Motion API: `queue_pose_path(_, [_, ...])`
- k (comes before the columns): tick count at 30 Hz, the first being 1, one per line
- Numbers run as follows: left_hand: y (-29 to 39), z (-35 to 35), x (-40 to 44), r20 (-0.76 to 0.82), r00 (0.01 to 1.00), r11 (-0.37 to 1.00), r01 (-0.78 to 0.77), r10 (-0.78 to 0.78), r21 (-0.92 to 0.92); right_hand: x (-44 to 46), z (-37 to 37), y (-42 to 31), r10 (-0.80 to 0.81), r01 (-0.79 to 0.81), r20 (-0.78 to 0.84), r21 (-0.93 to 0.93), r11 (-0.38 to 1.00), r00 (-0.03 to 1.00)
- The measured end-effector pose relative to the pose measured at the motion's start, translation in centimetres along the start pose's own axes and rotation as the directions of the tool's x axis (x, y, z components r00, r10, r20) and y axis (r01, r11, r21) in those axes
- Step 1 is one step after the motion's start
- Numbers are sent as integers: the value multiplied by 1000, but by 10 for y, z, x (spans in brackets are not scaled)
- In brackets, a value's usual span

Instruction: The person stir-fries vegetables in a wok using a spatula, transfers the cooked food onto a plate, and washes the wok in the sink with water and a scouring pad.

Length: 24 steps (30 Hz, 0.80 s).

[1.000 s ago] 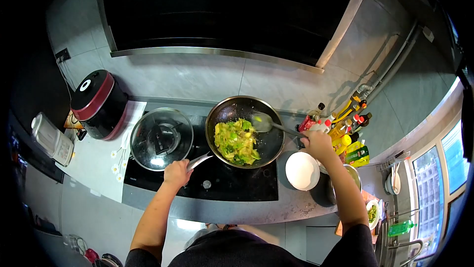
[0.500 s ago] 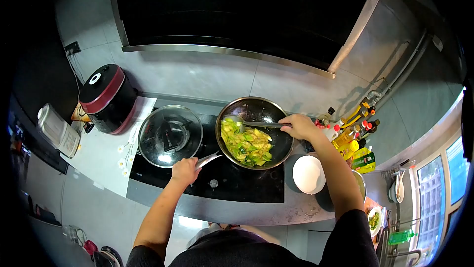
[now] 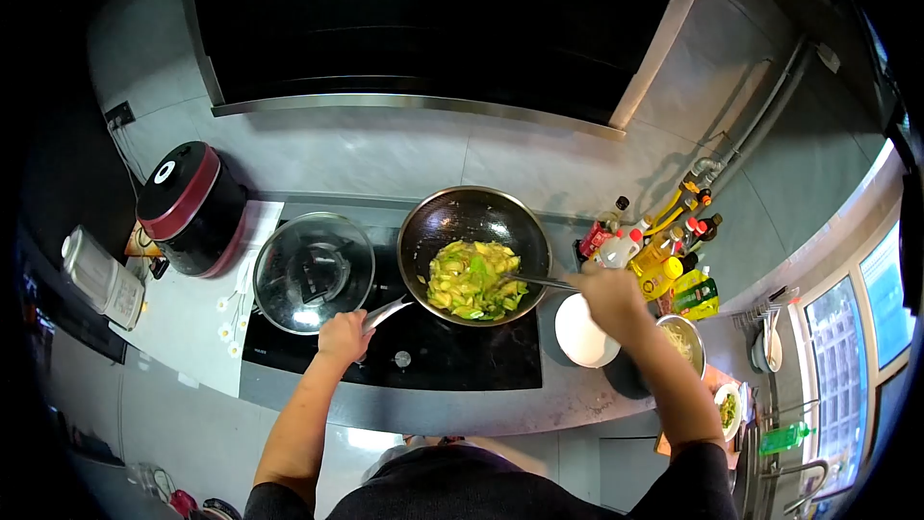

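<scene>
My left hand (image 3: 345,335) is closed around the metal handle (image 3: 387,312) of a dark wok (image 3: 476,210) on the stove. Green and yellow sliced vegetables (image 3: 469,275) lie heaped in the wok's lower middle. My right hand (image 3: 613,304), slightly blurred, grips a spatula (image 3: 545,281) at the wok's right side. The spatula's head is hidden among the vegetables. Left of the wok, a round glass lid (image 3: 315,273) lies over the other burner, close to my left hand. Below my right hand stands a white bowl (image 3: 583,331).
Several seasoning bottles (image 3: 658,277) crowd the counter at the right, near a metal bowl (image 3: 684,340) of pale food and a plate (image 3: 732,409) of vegetables. A rice cooker (image 3: 192,207) stands at the left. The range hood (image 3: 414,101) overhangs the stove.
My right hand has moved towards me and to the right, bringing the spatula from the wok's left side into the vegetables. The vegetables are regathered in the middle. My left hand keeps its grip.
</scene>
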<state>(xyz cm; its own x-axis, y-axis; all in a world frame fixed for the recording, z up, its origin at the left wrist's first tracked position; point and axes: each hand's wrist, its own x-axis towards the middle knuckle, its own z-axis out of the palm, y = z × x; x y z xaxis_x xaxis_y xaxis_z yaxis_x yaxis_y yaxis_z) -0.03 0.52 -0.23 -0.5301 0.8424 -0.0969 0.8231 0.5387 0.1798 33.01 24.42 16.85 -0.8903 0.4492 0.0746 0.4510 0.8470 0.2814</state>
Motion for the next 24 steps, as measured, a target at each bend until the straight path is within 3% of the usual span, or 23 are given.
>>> queue_pose_path(5, [-1, 4, 1, -16, 1000, 1000, -3, 3, 21, 3, 14, -12, 173, -162, -66, 141, 977, 983])
queue_pose_path(8, [-1, 4, 0, -30, 1000, 1000, -4, 5, 19, -19, -33, -14, 105, -104, 9, 279, 955, 994])
queue_pose_path(12, [0, 2, -1, -39, 999, 1000, 0, 1, 22, -9, -4, -52, 105, -121, 79, 238, 964, 991])
queue_pose_path(14, [2, 0, -1, -24, 1000, 1000, 12, -12, 3, 6, 31, -60, 133, -117, -61, 218, 969, 989])
queue_pose_path(18, [1, 0, -1, -18, 1000, 1000, 3, -2, 26, 3, 12, -38, 178, -148, -169, 175, 973, 969])
queue_pose_path(20, [1, 0, -1, -17, 1000, 1000, -1, 2, 24, -8, -23, -15, 150, -144, -90, 74, 987, 985])
queue_pose_path(24, [-2, 3, -1, -37, 999, 1000, -15, 15, 0, 1, -7, -8, 57, -56, -112, 10, 998, 992])
